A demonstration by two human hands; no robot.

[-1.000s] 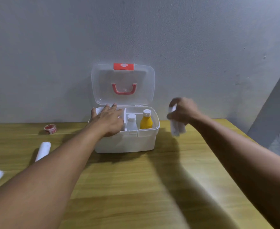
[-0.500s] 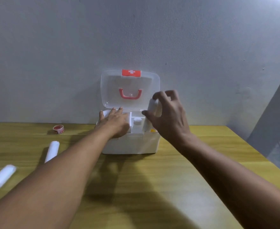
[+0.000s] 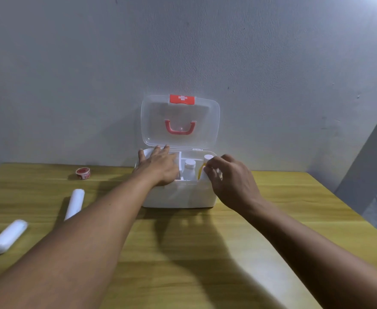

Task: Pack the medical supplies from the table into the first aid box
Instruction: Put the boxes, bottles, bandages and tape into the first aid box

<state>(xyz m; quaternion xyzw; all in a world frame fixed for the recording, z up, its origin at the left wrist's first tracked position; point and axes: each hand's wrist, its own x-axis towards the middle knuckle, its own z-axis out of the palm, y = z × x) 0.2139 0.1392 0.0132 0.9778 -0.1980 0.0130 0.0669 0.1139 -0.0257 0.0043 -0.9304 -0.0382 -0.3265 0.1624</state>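
The white first aid box stands against the wall with its clear lid raised. My left hand lies flat, fingers spread, over the box's left compartment. My right hand is at the box's right front corner, fingers pinched on a white bandage roll lowered into the right compartment. A white bottle stands in the middle. The yellow bottle's white cap shows behind my fingers. Two white bandage rolls and a red tape roll lie on the table to the left.
The wooden table runs up to a grey wall behind the box. Its right edge slants down at the far right, with grey floor beyond. My forearms cross the near part of the table.
My right hand has come down from in front of the lid to the box's right compartment with the white roll. My left hand has stayed on the box's left side.
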